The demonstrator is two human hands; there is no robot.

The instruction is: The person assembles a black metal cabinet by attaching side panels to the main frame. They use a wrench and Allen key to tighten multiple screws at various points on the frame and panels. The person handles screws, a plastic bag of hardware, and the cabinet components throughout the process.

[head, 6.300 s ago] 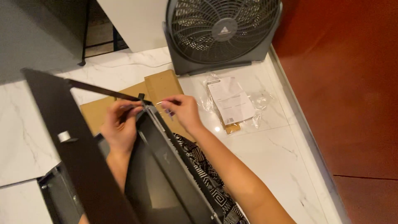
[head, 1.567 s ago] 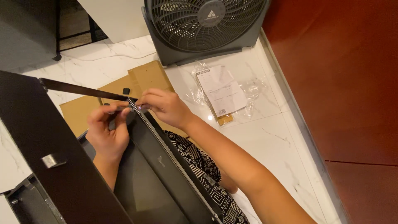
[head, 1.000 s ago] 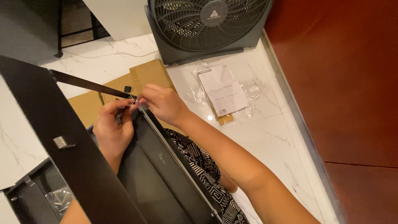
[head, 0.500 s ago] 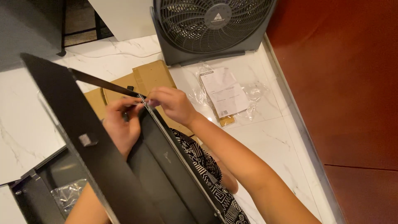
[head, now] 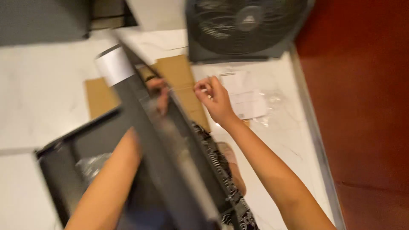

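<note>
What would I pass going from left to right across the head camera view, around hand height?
Flat brown cardboard piece → slanted dark metal panel → left hand, partly hidden behind the panel → right hand → clear plastic bag with a paper sheet → dark red-brown floor.

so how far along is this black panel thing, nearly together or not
Not nearly. Done: the dark panels stand unpacked on flattened cardboard. In hand: the right hand pinches something small above the panel edge; the left hand is on that edge, blurred. Left: a clear bag with a sheet lies by the fan.
</note>
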